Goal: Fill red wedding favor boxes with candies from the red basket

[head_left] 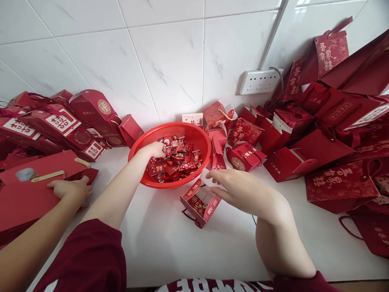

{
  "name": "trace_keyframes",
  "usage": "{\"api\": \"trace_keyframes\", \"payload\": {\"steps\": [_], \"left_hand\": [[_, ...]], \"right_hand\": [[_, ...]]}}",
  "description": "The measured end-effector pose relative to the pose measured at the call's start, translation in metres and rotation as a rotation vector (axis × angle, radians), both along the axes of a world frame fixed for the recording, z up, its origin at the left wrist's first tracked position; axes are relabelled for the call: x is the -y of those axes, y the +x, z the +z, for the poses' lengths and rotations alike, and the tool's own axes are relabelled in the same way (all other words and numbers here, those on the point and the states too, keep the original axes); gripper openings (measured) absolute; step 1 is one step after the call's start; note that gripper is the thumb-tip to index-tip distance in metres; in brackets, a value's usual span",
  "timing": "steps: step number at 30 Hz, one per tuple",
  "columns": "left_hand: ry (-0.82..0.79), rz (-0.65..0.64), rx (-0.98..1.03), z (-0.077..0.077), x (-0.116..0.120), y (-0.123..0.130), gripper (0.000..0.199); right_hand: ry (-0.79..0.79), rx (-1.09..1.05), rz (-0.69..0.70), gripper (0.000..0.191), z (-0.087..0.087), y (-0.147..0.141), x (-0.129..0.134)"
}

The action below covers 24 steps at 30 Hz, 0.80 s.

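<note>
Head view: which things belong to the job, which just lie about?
Likely in use:
- red basket
- small red packets at left hand
- open box by right hand

Seemingly lying about:
- right heap of boxes
- left stack of boxes
- socket strip

white grey-veined tiled wall | socket panel | grey cable | white tabletop | soft light

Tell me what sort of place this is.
Probably an indoor workspace, perhaps a kitchen or workroom: there's a white counter, a tiled wall and a socket strip.
</note>
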<state>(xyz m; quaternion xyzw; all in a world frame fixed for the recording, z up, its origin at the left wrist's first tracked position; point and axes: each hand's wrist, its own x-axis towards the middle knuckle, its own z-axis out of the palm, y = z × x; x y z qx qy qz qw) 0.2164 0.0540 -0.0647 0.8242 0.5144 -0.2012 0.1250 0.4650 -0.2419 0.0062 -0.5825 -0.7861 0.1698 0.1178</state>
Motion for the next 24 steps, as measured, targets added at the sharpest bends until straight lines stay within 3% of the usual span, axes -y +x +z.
{"api": "trace_keyframes", "payload": {"steps": [5, 10, 14, 16, 18, 20, 24], "left_hand": [[0.077, -0.011, 0.059, 0.007, 0.011, 0.003, 0.030], [0.221, -0.029, 0.228, 0.033, 0.038, 0.011, 0.033], [0.339, -0.106, 0.477, 0.058, 0.099, 0.021, 0.031], [0.213, -0.223, 0.847, 0.064, 0.140, 0.027, 0.025], [-0.049, -0.361, 0.992, 0.062, 0.178, 0.032, 0.024], [-0.109, -0.439, 0.936, 0.056, 0.206, 0.037, 0.025], [0.107, -0.542, 0.671, 0.044, 0.235, 0.042, 0.028]], "right_hand": [[-0.053, -0.017, -0.059, 0.028, 0.002, 0.009, 0.003], [-0.021, 0.024, -0.106, 0.029, 0.006, 0.017, 0.008], [-0.013, 0.025, -0.099, 0.026, 0.008, 0.021, 0.006], [-0.016, 0.022, -0.098, 0.025, 0.008, 0.022, 0.004], [-0.017, 0.020, -0.097, 0.024, 0.008, 0.022, 0.001], [-0.010, 0.021, -0.096, 0.025, 0.007, 0.021, -0.001], [-0.011, 0.000, -0.097, 0.023, 0.007, 0.018, 0.000]]}}
